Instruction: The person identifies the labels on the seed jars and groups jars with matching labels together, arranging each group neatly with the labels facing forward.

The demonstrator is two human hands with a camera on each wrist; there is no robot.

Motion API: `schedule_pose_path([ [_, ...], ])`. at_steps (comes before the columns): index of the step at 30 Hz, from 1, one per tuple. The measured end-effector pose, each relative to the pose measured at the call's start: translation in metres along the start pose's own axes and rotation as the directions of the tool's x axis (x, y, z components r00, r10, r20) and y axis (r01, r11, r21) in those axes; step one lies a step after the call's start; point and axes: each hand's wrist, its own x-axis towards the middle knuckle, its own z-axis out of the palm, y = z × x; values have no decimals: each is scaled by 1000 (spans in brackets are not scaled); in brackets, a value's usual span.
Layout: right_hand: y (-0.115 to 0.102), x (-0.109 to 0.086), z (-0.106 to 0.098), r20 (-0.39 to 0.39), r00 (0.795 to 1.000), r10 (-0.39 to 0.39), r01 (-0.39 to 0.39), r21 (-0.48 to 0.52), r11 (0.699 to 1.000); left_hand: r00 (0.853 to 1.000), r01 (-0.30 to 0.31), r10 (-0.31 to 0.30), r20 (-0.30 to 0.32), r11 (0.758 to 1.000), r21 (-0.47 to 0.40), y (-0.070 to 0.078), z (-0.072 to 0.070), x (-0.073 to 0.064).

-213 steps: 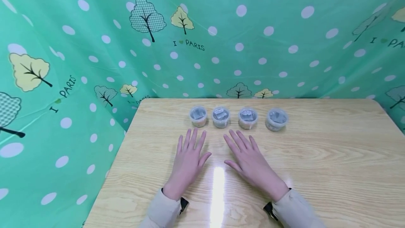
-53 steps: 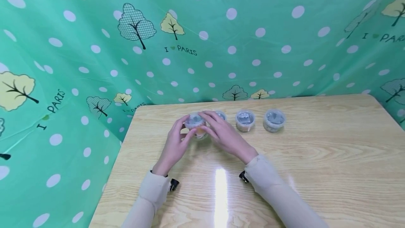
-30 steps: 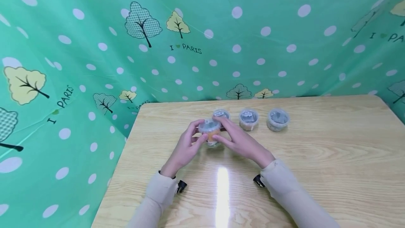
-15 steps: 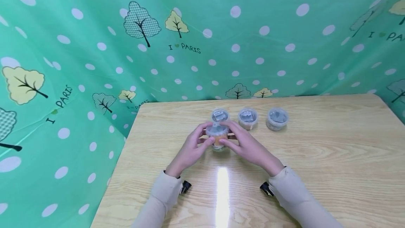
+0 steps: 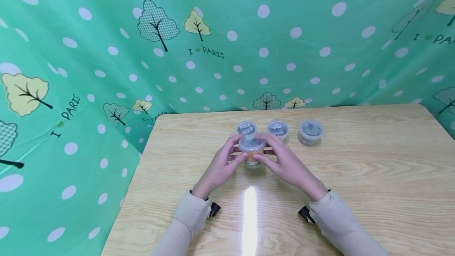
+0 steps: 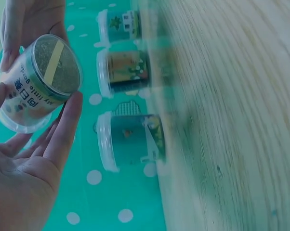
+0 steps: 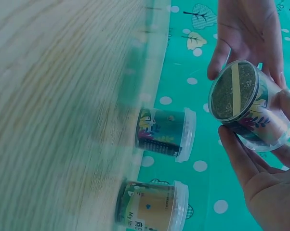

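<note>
Both hands hold one small clear plastic tub (image 5: 251, 155) up off the table, in front of the row of other tubs. My left hand (image 5: 222, 163) grips its left side and my right hand (image 5: 286, 163) its right, thumbs toward me. In the left wrist view the tub (image 6: 29, 96) is tilted. Dark soil and a pale yellow strip show through its base, and its label reads "My little garde…". The same tub (image 7: 268, 113) in the right wrist view shows a leafy printed pattern. The fingers behind it are partly hidden in the head view.
Three similar lidded tubs stand in a row toward the back of the wooden table (image 5: 373, 169): a left one (image 5: 246, 127), a middle one (image 5: 278, 128) and a right one (image 5: 311, 131). A green dotted curtain (image 5: 227, 42) hangs behind and at the left.
The leftmost tub of the row has been picked up by both hands. Since then it has moved right and nearer, now in front of the remaining three.
</note>
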Motion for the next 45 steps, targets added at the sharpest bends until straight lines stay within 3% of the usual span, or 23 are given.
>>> schedule_pose_path([
  [12,5,-10,-6,-62,998,16,-16,1,1000,1000,-1,1,-25,1000,-8,12,15,-1],
  [18,5,-14,-15,-84,995,50,-51,-6,999,1000,14,-14,0,1000,-2,15,24,2],
  [21,0,-17,-18,-83,995,61,-62,-4,998,1000,22,-22,8,1000,-2,9,29,2],
  [27,-24,-22,-21,-80,993,84,-78,72,994,999,13,-13,-33,1000,16,-16,38,1],
  [33,-29,-25,-22,-84,992,94,-88,77,993,998,-8,10,-54,1000,30,-23,44,1],
  [40,-20,-23,-27,-21,997,72,-66,217,974,997,-14,14,-73,1000,-8,-21,41,2],
  [45,9,-22,-27,27,998,56,-62,335,940,998,-26,23,-59,999,-36,-21,39,1],
])
